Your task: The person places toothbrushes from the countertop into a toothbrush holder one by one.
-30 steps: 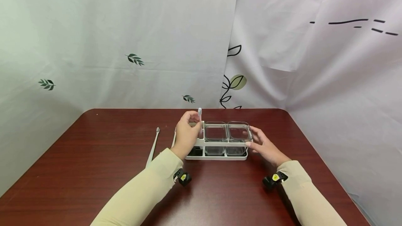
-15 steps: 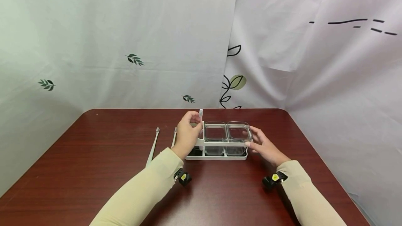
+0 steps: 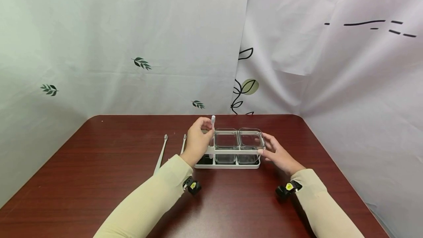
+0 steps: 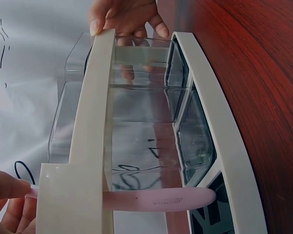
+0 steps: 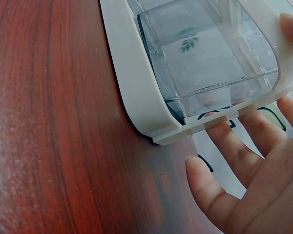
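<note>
A white two-tier toothbrush holder (image 3: 236,152) stands on the table with two clear square cups, the left cup (image 3: 226,140) and the right cup (image 3: 250,140), in its middle and right sections. At its left section my left hand (image 3: 195,142) pinches a pink toothbrush (image 4: 158,199) near the upper end, bristle head up. The handle passes down through the upper frame, its lower end at the dark base in the left wrist view. My right hand (image 3: 281,158) grips the holder's right end, thumb on the upper frame and fingers along the side.
Two pale toothbrushes lie left of the holder: one farther out (image 3: 161,155) and one nearer (image 3: 183,144), partly behind my left hand and sleeve. The dark red table (image 3: 238,201) ends at a back edge before a white printed curtain (image 3: 185,39).
The toothbrush has shifted slightly right and a little lower, its lower end now showing beneath the upper frame. My left hand has moved slightly right with it; my right hand stays in place.
</note>
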`<state>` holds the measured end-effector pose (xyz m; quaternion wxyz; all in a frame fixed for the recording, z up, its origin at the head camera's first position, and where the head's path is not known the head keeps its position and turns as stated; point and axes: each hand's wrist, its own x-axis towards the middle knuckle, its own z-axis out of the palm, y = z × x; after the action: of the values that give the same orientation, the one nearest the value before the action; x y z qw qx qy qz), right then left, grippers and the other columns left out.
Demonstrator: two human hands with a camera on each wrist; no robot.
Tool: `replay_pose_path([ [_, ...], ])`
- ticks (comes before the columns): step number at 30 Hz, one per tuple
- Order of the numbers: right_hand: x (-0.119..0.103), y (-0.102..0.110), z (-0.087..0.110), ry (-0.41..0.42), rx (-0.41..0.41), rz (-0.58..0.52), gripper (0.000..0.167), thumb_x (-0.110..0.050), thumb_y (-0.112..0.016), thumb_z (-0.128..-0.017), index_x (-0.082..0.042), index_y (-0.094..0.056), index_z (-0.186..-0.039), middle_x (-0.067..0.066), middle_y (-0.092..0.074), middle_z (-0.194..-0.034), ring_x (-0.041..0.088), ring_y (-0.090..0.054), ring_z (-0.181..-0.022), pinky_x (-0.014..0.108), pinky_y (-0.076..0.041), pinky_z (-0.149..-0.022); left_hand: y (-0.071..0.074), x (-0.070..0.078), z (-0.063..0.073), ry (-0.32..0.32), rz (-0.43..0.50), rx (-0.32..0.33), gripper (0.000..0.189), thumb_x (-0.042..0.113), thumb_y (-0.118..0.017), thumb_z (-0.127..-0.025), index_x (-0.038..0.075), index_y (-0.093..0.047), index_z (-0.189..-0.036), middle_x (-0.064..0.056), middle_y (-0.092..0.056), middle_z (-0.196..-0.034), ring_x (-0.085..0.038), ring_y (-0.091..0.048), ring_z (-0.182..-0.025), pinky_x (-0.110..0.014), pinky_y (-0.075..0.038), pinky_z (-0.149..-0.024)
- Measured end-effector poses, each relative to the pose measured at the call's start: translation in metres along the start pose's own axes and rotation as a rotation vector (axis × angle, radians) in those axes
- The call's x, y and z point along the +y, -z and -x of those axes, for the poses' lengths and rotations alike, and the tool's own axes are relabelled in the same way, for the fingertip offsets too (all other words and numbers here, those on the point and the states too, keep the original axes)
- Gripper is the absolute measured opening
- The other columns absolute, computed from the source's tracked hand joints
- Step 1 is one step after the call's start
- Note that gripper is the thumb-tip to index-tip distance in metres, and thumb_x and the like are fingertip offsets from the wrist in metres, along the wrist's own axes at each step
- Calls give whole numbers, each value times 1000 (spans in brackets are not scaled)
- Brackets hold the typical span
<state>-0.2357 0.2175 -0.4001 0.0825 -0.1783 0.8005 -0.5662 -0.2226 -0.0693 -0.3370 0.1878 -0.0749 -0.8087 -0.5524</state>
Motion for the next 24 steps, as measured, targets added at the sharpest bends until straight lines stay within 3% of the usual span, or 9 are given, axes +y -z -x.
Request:
replay_pose_path([
  [18, -1, 0, 0, 1, -5, -3, 67, -20, -59, -96, -11, -20, -150, 21, -35, -151, 39, -43, -128, 42, -47, -88, 8, 3, 0, 26, 8, -23, 28, 1, -69, -85, 5, -61, -112, -10, -65, -102, -23, -62, -98, -36, -55, -76],
  [24, 0, 0, 0, -1, -4, -3, 67, -20, -58, -97, -11, -20, -150, 21, -34, -151, 40, -43, -128, 42, -47, -89, 17, 2, -2, 51, 100, -51, 37, 0, -71, -83, 1, -59, -118, -14, -65, -107, -27, -64, -100, -36, -55, -81],
])
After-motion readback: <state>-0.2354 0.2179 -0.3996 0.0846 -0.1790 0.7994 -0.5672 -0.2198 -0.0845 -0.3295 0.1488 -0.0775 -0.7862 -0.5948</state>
